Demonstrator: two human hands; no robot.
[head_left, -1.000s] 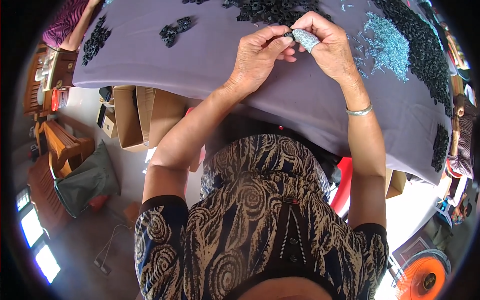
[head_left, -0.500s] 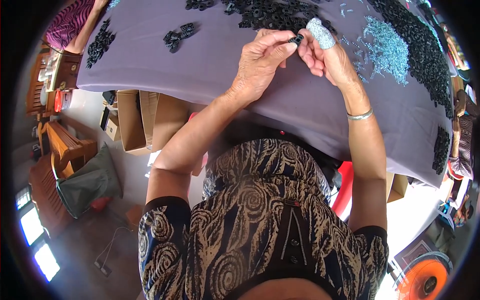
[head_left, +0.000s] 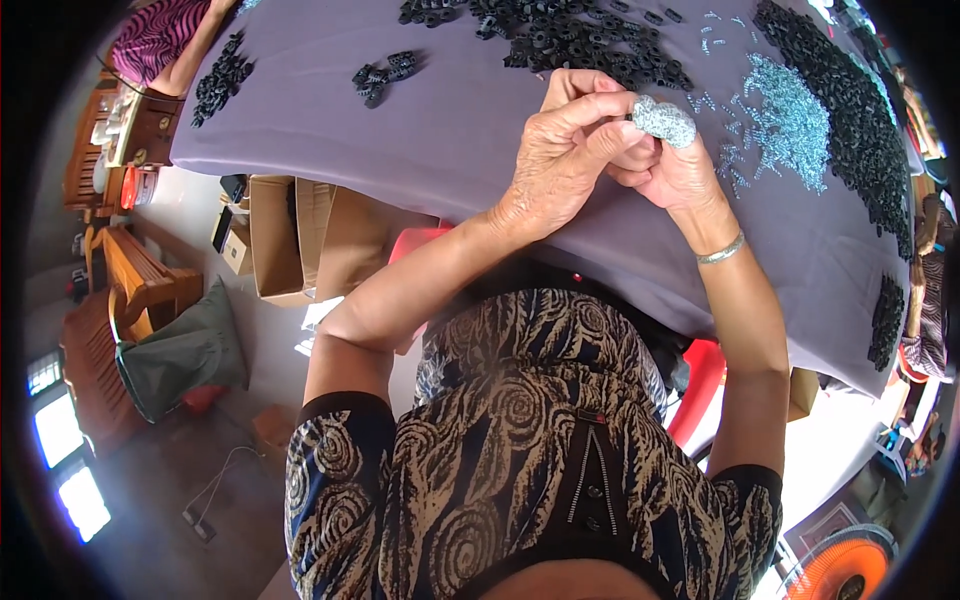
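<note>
The left hand and the right hand are pressed together in the upper middle of the frame, above the purple tablecloth. Compared with a second ago, the left fingers have closed over the right ones, so the small dark part that was pinched between them is now hidden; I judge that it is being pushed together with another piece. A grey textured cover sits on one right finger, and a silver bangle on the wrist. To the right lies a heap of pale blue screws, then black rings. More black rings lie at the top centre. Cardboard boxes stand under the table at left.
</note>
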